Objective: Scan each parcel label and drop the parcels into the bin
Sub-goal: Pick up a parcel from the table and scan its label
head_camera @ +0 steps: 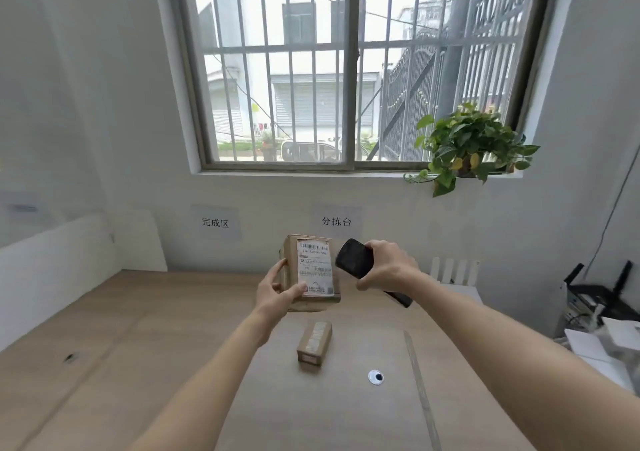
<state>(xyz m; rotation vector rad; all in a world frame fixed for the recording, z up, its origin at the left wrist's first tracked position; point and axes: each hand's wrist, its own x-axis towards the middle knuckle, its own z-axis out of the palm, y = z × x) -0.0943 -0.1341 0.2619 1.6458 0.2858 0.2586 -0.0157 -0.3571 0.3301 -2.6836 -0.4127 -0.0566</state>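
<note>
My left hand (277, 293) holds a brown cardboard parcel (310, 272) raised above the table, its white barcode label (315, 267) turned towards me. My right hand (388, 265) grips a black handheld scanner (355, 258), whose head sits just right of the label and points at it. A second, smaller brown parcel (314, 345) lies flat on the wooden table (156, 346) below the raised one. No bin is in view.
Two paper signs (215, 223) hang on the wall behind the table. A potted plant (467, 146) stands on the window sill at the right. A round cable hole (376, 377) is in the table. A black router and white boxes (595, 308) sit at the far right.
</note>
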